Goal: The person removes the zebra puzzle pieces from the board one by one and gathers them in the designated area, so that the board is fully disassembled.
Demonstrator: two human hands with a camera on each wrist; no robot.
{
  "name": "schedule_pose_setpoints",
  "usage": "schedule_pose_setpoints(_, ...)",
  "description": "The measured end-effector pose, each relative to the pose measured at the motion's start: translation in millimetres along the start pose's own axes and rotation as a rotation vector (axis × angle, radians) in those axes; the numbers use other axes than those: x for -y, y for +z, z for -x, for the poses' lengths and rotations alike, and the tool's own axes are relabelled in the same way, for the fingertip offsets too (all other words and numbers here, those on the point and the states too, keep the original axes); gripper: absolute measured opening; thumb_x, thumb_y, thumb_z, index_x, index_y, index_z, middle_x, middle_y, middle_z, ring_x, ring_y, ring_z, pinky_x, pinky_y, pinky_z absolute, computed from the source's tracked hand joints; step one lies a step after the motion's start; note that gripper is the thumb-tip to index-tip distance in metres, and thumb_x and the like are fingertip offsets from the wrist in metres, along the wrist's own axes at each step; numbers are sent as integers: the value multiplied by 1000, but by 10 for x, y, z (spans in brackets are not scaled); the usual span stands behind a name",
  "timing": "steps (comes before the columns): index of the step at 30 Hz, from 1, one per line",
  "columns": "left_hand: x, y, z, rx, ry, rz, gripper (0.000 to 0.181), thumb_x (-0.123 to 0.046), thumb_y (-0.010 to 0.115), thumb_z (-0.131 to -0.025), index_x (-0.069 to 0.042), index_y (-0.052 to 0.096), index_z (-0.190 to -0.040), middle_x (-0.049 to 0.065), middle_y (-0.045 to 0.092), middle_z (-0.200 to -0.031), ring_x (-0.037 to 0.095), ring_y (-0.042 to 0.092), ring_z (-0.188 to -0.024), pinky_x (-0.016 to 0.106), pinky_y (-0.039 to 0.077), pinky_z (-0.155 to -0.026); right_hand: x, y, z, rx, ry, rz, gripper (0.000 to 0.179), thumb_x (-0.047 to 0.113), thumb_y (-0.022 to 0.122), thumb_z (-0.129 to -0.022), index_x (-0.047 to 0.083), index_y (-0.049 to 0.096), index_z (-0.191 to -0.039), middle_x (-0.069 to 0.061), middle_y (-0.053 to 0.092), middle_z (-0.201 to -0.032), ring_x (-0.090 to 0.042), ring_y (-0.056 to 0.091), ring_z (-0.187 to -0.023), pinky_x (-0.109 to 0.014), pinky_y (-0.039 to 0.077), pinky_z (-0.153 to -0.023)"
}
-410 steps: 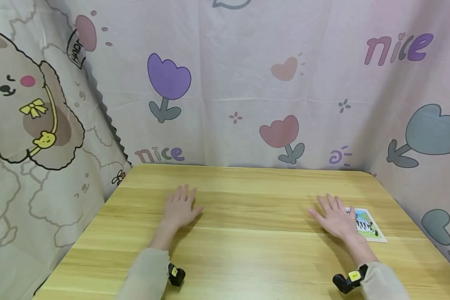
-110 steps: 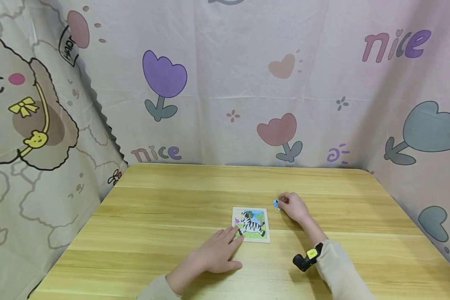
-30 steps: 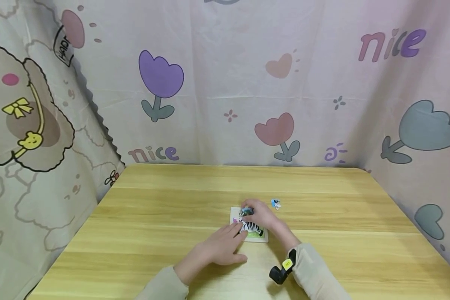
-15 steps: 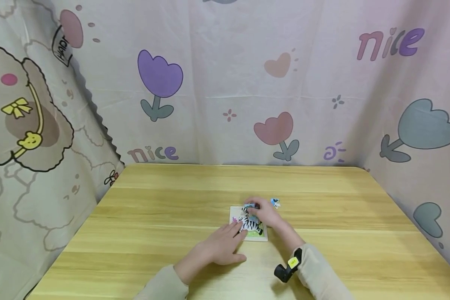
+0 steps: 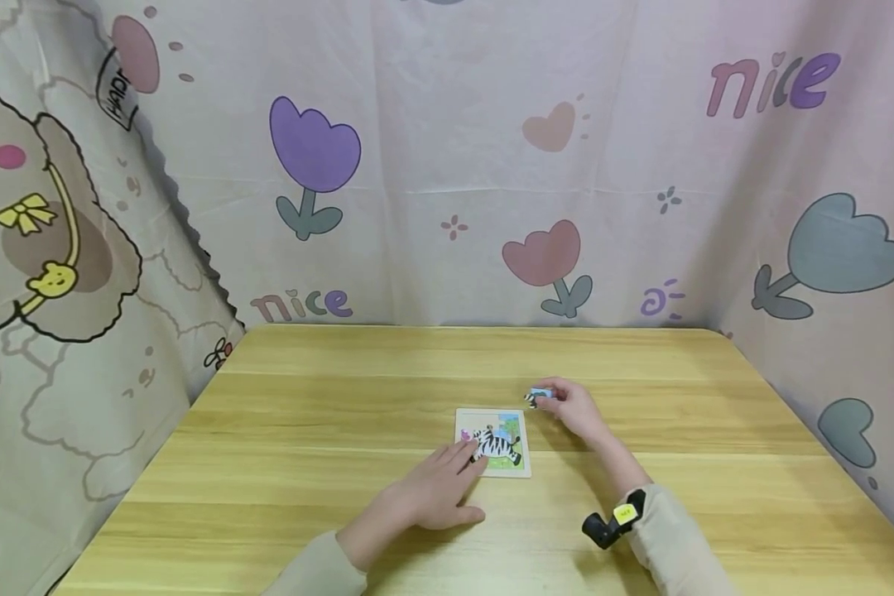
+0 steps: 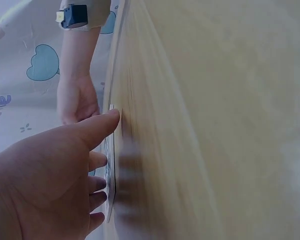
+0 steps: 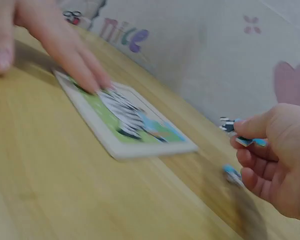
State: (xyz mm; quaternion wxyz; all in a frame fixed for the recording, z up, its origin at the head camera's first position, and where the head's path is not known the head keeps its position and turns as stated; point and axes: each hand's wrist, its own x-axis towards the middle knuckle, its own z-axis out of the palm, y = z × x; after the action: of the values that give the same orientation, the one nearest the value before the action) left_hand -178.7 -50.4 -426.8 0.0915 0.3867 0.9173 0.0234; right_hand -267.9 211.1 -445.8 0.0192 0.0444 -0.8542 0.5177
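Observation:
A square jigsaw puzzle board (image 5: pixel 512 470) with a zebra picture lies mid-table; a pale bare patch shows at its upper left. My left hand (image 5: pixel 439 488) rests with extended fingers on the board's near left part, covering some of the picture. In the left wrist view its fingertips (image 6: pixel 97 185) lie along the board's face. Just beyond the board's far right corner, my right hand (image 5: pixel 577 410) pinches a puzzle piece (image 5: pixel 540 394) with blue and black-and-white print between thumb and fingers. Under that hand, another puzzle piece (image 7: pixel 233 175) lies on the table, blurred.
The wooden table (image 5: pixel 305 414) extends around the board on every side. A printed curtain (image 5: pixel 432 124) hangs behind its far edge and along both sides. A small black wrist camera (image 5: pixel 603 530) sits at the right sleeve.
The board came from the right to the middle earlier, and one piece was set beside it. In the last second my right hand lifted another piece out and carried it right; left hand stayed.

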Motion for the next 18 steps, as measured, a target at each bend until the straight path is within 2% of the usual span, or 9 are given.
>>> schedule_pose_setpoints(8, 15, -5, 53, 3, -14, -10, 74, -54, 46, -90, -8, 29, -146, 14, 19, -151, 26, 18, -139, 39, 19, -112, -187, -361, -40, -56, 79, 86, 30, 10, 67, -84, -7, 59, -108, -3, 63, -73, -16, 54, -60, -24, 46, -50)
schedule_pose_setpoints(14, 8, 4, 46, 4, -11, -4, 74, -54, 47, -90, -8, 30, -145, 14, 20, -151, 26, 19, -138, 39, 19, -112, -282, -478, -25, -54, 101, 95, 27, 8, 64, -85, -8, 57, -105, -6, 65, -76, -15, 54, -61, -25, 47, -51)
schedule_pose_setpoints(18, 10, 32, 39, 4, -9, -18, 74, -55, 46, -90, -9, 30, -145, 14, 20, -151, 26, 19, -138, 38, 19, -112, -316, -487, -17, -81, 72, 182, 25, 9, 64, -85, -7, 61, -103, -10, 65, -81, -16, 54, -65, -25, 45, -54)
